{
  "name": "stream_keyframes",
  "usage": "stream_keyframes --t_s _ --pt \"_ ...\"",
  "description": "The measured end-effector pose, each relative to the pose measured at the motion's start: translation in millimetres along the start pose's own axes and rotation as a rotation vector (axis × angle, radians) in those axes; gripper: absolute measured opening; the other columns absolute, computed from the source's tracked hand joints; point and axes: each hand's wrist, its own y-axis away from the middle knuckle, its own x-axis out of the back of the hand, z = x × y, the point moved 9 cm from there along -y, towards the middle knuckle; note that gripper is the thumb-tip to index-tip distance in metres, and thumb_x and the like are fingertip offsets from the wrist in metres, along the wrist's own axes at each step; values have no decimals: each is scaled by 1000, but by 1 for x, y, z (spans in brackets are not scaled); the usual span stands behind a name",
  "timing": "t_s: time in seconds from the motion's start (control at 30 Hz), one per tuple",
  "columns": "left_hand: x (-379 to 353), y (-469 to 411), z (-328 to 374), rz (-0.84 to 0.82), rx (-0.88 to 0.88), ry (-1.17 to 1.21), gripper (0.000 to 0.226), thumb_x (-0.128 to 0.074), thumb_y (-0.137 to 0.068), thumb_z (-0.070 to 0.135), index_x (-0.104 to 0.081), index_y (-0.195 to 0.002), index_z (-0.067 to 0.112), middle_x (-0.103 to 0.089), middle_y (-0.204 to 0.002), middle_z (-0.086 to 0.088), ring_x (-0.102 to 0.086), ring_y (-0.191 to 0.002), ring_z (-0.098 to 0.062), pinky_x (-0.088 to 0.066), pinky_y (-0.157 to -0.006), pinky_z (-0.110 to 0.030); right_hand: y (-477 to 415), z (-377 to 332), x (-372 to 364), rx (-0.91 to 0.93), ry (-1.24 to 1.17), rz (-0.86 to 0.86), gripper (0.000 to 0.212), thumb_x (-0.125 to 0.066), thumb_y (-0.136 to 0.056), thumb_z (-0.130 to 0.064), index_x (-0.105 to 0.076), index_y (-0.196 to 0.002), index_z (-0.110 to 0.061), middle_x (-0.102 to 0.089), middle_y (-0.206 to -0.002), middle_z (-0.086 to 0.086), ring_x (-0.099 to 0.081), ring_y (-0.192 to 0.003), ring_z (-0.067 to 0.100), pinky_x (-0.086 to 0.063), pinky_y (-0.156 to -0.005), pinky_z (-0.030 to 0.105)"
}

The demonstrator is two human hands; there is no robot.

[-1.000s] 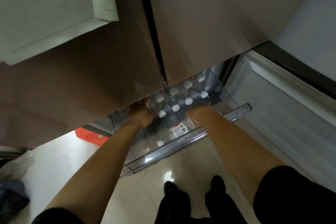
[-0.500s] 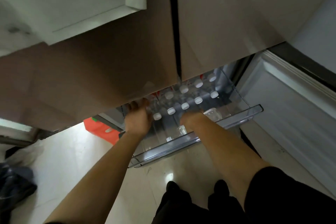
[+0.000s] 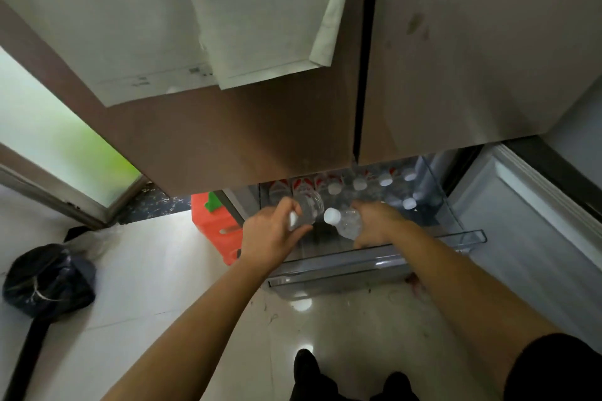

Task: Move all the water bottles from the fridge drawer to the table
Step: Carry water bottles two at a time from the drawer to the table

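Note:
The clear fridge drawer [image 3: 374, 262] stands pulled out below the brown fridge doors. Several water bottles with white caps [image 3: 360, 185] stand in its back rows, some with red labels. My left hand [image 3: 270, 236] grips one clear bottle [image 3: 309, 208] near its neck, tilted, above the drawer's left front. My right hand [image 3: 374, 223] grips a second bottle [image 3: 347, 223], its white cap pointing left toward the first bottle. Both bottles hang just above the drawer.
The brown fridge doors [image 3: 260, 146] overhang the drawer, with white sheets [image 3: 228, 16] on them. An orange box [image 3: 215, 225] sits on the floor left of the drawer. A dark tied bag [image 3: 49, 280] lies at far left. My shoes [image 3: 306, 368] stand on pale tiles.
Both hands were reaching down among the bottles; now each has lifted a bottle out and drawn it back toward the drawer's front. The view has shifted left.

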Motion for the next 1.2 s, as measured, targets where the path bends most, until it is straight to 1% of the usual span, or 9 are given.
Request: stream_keyframes --t_s 0.07,0.17,0.3,0.6,0.73,0.83,0.93,1.07,1.2 --pt "3 -2 8 -16 40 15 46 -80 -74 53 -48 -96 29 -61 -64 6 -59 -55 -17 -43 -44 -26 4 5 2 -5 -23 22 77 -83 -64 -38 -47 -131 -24 -64 -116 4 -62 -100 26 -50 -71 32" --pt "-2 -12 6 -100 240 109 43 -74 -77 58 -53 -101 30 -60 -66 9 -59 -62 -17 -44 -56 -28 10 15 5 -43 -85 37 80 -82 -62 -37 -46 -133 -28 -64 -113 4 -62 -98 26 -55 -72 33" --pt "-18 -21 1 -180 325 136 45 -68 -80 60 -56 -106 25 -73 -91 0 -68 -86 -29 -55 -72 -37 17 26 8 -78 -202 56 85 -83 -64 -34 -41 -139 -30 -63 -119 4 -62 -102 27 -57 -80 37" --pt "-45 -8 -9 -225 391 161 59 -73 -74 63 -53 -112 23 -70 -99 -2 -66 -90 -28 -56 -72 -38 33 48 12 -125 -360 246 81 -86 -61 -39 -49 -133 -31 -64 -121 0 -62 -106 27 -55 -85 40" --pt "-64 6 -14 -287 456 227 83 -88 -61 50 -51 -130 21 -47 -120 -10 -50 -112 -32 -49 -90 -39 42 52 9 -155 -392 323 78 -82 -61 -40 -49 -132 -36 -67 -116 -2 -64 -103 27 -55 -81 36" --pt "-77 12 -18 -346 561 399 80 -85 -72 27 -38 -136 19 -47 -132 -13 -53 -115 -35 -46 -92 -38 49 53 8 -141 -453 387 68 -78 -67 -33 -51 -130 -33 -68 -113 0 -65 -102 29 -52 -79 33" --pt "-74 12 -18 -308 571 470 65 -79 -79 22 -41 -132 17 -63 -121 -12 -61 -101 -32 -41 -81 -29 60 52 11 -134 -534 478 61 -77 -72 -38 -53 -127 -34 -70 -111 -2 -64 -102 26 -53 -82 33" --pt "-47 18 -15 -74 607 551 60 -83 -75 27 -43 -119 34 -63 -117 -1 -62 -105 -24 -48 -84 -31 67 41 15 -95 -614 531 73 -81 -70 -47 -48 -134 -40 -68 -119 -5 -63 -109 21 -53 -88 33" --pt "-6 30 -7 105 616 601 69 -85 -74 29 -41 -126 40 -58 -117 15 -55 -107 -7 -45 -92 -25 72 14 25 49 -612 569 77 -83 -71 -41 -45 -139 -36 -67 -123 1 -61 -115 24 -54 -93 38"
